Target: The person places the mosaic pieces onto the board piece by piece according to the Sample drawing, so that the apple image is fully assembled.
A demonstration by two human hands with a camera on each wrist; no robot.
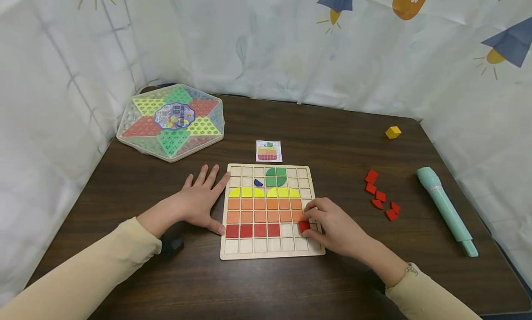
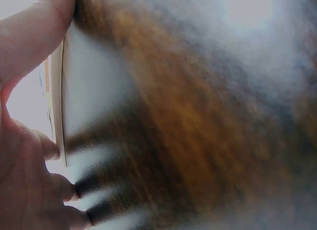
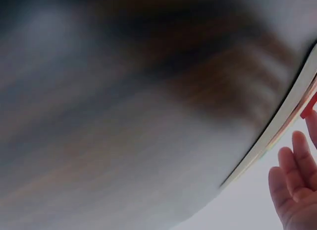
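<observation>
A wooden grid board (image 1: 232, 256) lies on the table, partly filled with rows of orange squares, yellow rounded pieces and red squares, plus green pieces (image 1: 276, 177) and one dark blue piece (image 1: 258, 183) near the top. My left hand (image 1: 198, 202) lies with fingers spread on the table, thumb and index fingertip at the board's left edge. Over the lower right of the grid, my right hand (image 1: 338, 230) pinches a red square tile (image 1: 304, 226) between thumb and fingers. In the right wrist view, the red tile (image 3: 309, 106) shows at a fingertip beside the board's edge.
Several loose red pieces (image 1: 380, 196) lie right of the board. A small pattern card (image 1: 269, 151) sits behind it. Farther off are a hexagonal Chinese checkers box (image 1: 170, 121), a yellow block (image 1: 392, 132) and a mint-green stick-shaped object (image 1: 446, 209). A white patterned curtain (image 1: 266, 47) borders the table (image 1: 324, 130).
</observation>
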